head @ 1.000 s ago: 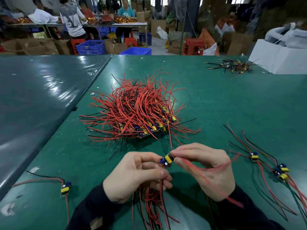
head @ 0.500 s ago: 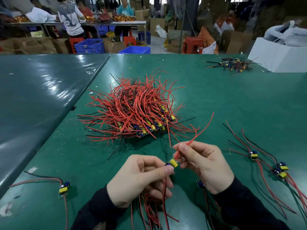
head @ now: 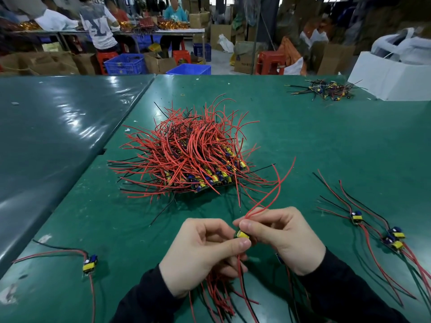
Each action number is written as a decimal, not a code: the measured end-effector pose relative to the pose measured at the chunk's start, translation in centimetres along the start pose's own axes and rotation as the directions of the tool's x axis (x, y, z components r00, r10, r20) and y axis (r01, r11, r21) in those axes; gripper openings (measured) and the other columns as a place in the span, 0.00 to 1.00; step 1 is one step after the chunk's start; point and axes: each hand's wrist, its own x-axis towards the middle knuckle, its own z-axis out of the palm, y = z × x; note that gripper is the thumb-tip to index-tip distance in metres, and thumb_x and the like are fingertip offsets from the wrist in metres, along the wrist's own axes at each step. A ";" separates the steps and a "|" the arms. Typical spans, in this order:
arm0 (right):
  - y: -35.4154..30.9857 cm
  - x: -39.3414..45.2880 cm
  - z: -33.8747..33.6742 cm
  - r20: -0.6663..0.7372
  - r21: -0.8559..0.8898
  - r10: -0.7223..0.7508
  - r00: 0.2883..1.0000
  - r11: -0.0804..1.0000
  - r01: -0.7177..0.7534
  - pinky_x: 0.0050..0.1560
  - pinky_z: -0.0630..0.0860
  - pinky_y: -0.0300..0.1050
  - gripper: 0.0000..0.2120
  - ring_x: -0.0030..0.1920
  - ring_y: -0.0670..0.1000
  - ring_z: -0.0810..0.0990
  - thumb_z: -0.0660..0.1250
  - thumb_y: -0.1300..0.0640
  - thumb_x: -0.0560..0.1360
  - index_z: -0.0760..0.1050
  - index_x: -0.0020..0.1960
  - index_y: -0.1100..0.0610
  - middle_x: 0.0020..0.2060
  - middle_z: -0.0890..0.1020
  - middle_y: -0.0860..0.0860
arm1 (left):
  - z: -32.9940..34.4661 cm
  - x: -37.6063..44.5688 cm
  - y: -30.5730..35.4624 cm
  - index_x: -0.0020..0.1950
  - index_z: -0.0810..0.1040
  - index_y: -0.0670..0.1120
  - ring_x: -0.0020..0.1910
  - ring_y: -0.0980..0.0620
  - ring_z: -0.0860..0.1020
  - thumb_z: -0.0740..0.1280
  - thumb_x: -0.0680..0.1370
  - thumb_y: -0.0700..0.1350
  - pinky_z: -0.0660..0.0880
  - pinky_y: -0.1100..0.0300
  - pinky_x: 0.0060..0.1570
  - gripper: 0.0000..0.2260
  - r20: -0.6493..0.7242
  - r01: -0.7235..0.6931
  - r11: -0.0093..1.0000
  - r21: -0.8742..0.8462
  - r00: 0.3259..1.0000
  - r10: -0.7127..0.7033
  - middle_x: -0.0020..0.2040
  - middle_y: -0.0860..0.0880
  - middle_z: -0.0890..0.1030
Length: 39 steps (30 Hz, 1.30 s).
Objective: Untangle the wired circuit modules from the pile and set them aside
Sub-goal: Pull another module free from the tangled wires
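The green worktop [head: 303, 141] carries everything, and in its middle lies the big pile [head: 186, 159] of red and black wires, with small yellow and blue modules showing along its near edge. The wires there cross each other in every direction, so I judge that a module pulled quickly would drag its neighbours with it.

To the right, a few freed modules [head: 394, 238] lie well apart from the pile, their leads spread flat. One single module [head: 89, 264] lies at the left, near the edge.

Close to the person, the left hand [head: 200, 252] grips a bunch of wires [head: 219, 292] hanging below it, and its thumb presses on the held module [head: 242, 235]. The right hand [head: 282, 236] pinches the same module from the other side, and two red leads [head: 272, 194] rise from its fingers.

This module looks very light and rigid, but its wires are thin, soft and springy. The joints where the wires meet the board are probably fragile. It seems better to hold the small board itself and let the leads slide out slowly.
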 end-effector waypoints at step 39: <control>-0.1 0.7 -0.7 -0.362 0.151 0.029 0.932 0.988 0.028 0.29 0.72 0.35 0.16 0.29 0.47 0.75 0.75 0.53 0.54 0.84 0.35 0.64 0.30 0.78 0.57 | 1.6 0.3 -1.2 0.31 0.79 0.43 0.24 0.48 0.76 0.69 0.68 0.46 0.76 0.60 0.27 0.08 -0.019 0.016 1.000 -0.013 1.000 -0.016 0.28 0.45 0.75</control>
